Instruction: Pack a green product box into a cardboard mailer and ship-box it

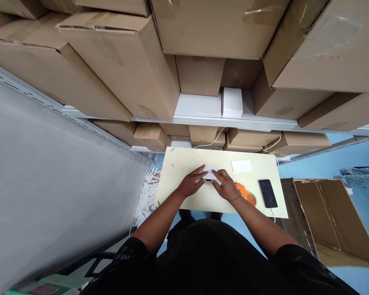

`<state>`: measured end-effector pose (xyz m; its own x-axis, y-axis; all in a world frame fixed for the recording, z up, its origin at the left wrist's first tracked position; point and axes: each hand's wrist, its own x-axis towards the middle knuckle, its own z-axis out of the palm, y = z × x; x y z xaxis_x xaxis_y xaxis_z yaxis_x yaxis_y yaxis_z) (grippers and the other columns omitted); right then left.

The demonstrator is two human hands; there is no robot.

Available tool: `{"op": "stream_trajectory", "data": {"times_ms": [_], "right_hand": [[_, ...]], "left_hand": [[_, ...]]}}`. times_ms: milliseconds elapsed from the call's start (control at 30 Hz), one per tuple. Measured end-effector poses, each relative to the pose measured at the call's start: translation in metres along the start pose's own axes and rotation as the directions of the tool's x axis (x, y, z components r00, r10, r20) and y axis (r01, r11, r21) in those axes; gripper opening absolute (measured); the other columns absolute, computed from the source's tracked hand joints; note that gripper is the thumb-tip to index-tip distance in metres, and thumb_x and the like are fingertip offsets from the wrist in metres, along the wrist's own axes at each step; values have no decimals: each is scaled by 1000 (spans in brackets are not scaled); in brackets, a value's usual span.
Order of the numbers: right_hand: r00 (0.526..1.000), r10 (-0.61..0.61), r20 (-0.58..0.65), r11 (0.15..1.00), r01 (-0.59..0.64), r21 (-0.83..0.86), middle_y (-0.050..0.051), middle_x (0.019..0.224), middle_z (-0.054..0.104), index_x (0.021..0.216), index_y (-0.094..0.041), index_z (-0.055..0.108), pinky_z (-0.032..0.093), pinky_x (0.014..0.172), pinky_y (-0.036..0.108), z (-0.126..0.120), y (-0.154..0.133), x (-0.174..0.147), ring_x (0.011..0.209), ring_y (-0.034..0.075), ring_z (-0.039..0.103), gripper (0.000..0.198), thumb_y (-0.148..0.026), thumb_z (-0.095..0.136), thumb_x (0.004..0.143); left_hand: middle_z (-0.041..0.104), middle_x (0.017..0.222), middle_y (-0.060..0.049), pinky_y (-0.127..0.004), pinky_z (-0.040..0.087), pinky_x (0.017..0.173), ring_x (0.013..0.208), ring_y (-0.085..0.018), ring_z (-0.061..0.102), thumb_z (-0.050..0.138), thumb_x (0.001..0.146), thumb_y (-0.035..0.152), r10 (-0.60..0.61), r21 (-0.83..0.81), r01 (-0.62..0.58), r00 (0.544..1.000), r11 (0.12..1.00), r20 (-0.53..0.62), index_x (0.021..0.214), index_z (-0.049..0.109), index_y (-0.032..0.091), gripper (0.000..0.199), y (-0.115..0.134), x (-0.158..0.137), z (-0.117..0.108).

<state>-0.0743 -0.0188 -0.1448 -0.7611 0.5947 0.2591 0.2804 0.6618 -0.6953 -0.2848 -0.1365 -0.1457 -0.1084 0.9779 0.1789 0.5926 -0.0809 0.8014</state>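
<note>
Over the middle of the pale yellow table (184,159) a small white box (209,171) sits between my two hands, with a dark strip along its near edge. My left hand (193,182) grips it from the left, fingers across its top and thumb at the near side. From the right, my right hand (225,185) holds it the same way, fingertips on the upper face. By my right wrist lies an orange tape dispenser (242,191) with a tape roll (252,199), partly hidden by the arm. A flat white card (241,166) rests farther back.
A dark phone (267,193) with a white cable lies at the table's right. Shelves (199,106) full of cardboard boxes rise behind, with a white box stack (232,102). An open carton (335,221) stands right; white scraps (147,192) cover the floor left.
</note>
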Motion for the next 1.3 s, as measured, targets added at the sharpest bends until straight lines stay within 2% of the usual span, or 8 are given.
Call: {"op": "stream_trajectory", "data": {"times_ms": [400,600,700,800,933,1033,1133,1300], "right_hand": [[994,111,17,990,-112,83,10,115,57,145,-31,60,58,99,47,2,-5,-5,108,26,63,44,-39,53,102],[954,296,-41,937,-282,205,5,105,55,130,-25,58,58,86,43,12,-9,-6,86,21,60,37,-31,56,94],[894,447,-21,842,-413,346,3,101,58,126,-25,52,58,83,41,17,-9,-4,85,20,60,42,-33,64,87],[856,517,18,746,-460,482,7,113,63,133,-25,49,58,86,41,18,-5,-9,96,22,63,51,-40,64,87],[860,498,106,712,-476,517,11,132,62,134,-26,57,57,91,44,16,4,-23,109,26,65,50,-44,61,88],[861,486,151,701,-487,520,11,135,63,130,-26,62,57,95,47,15,12,-28,111,27,66,46,-45,59,88],[864,473,173,703,-489,516,10,135,66,131,-27,64,58,93,48,16,22,-27,111,27,68,45,-44,56,90],[821,490,291,741,-569,357,9,130,70,134,-26,62,61,86,48,25,43,-26,101,28,73,60,-34,70,75]], "left_hand": [[48,162,-6,-46,48,120,143,-23,55,57,103,32,68,32,-67,997,997,-46,141,65,29,38,0,-6,4],[44,163,-12,-52,47,120,150,-29,45,65,97,26,148,156,-146,989,977,-1,143,58,25,46,8,-8,16],[36,166,-17,-55,48,118,152,-33,41,71,89,21,51,122,-39,994,992,-97,142,53,22,56,19,-10,27],[35,164,-19,-52,55,109,148,-33,45,75,84,20,-165,-87,148,958,985,-236,151,39,23,76,24,-13,40],[53,151,-17,-47,61,96,132,-31,61,74,84,20,-439,-326,372,883,869,-164,151,39,25,76,16,-20,56],[64,137,-15,-48,62,92,125,-31,65,75,82,19,-469,-324,411,875,852,-123,146,47,24,70,6,-27,64],[64,137,-15,-45,62,87,126,-32,64,78,80,20,-485,-298,426,859,854,-162,148,47,24,75,0,-34,69],[65,139,-17,-45,62,86,124,-32,66,76,80,20,-530,-333,466,838,819,-130,150,45,21,76,0,-35,73]]}}
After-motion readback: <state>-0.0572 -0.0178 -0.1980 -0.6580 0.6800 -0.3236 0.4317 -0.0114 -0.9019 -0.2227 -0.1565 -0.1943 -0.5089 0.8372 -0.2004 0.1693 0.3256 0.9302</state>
